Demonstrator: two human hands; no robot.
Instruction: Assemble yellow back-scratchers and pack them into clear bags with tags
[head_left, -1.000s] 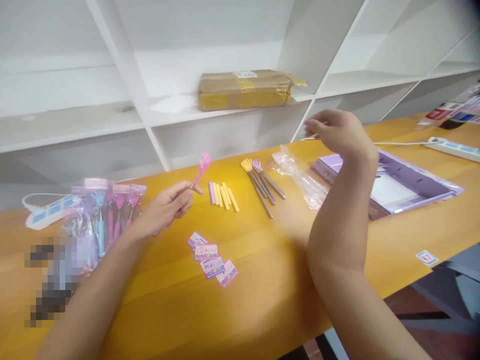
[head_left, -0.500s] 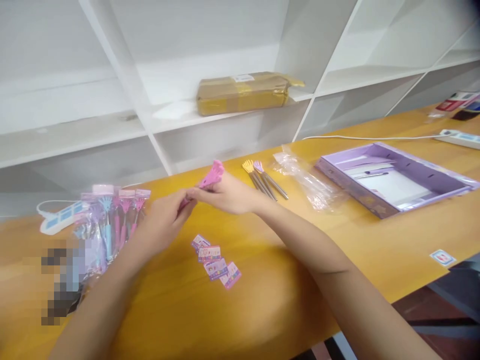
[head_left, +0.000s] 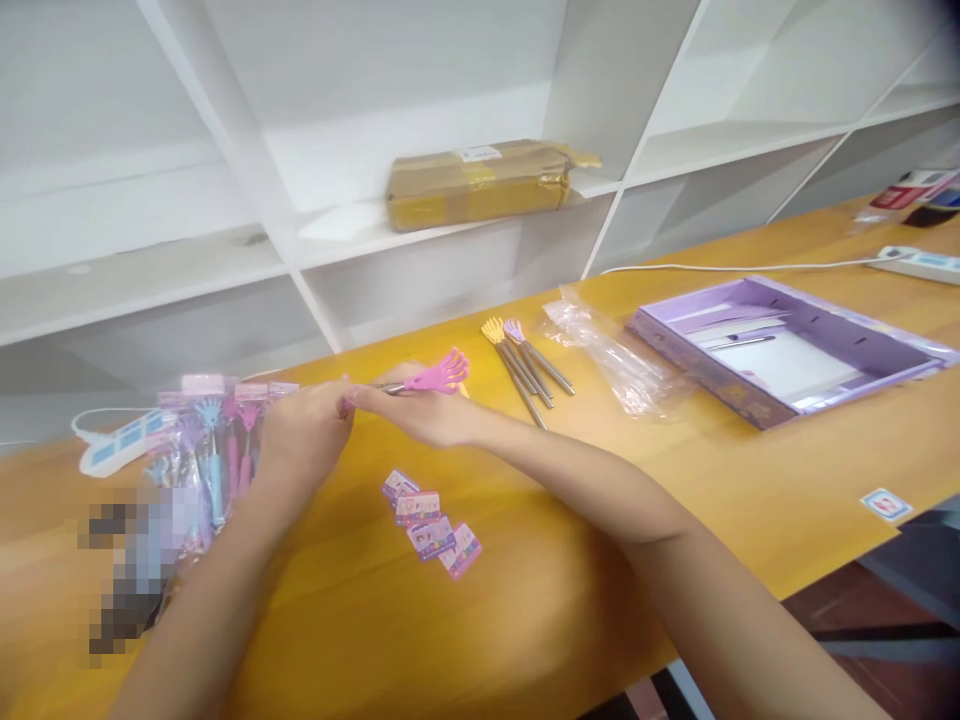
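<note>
A pink back scratcher with a hand-shaped head and a metal rod is held between my two hands above the table. My left hand is closed around its lower end, which the fingers hide. My right hand grips the rod beside it, the head sticking out over the wrist to the right. Several yellow and purple back scratcher heads on metal rods lie just beyond. Small printed cards overlap on the table below my hands. The yellow handle pieces are mostly covered by my right hand.
On the left, packaged back scratchers lie near a power strip. To the right are a clear plastic bag and a purple open box. A taped carton sits on the white shelf behind the table.
My right hand came from the right to join my left at the back scratcher. The pink head then turned from pointing up to pointing right, and the metal rod now shows.
</note>
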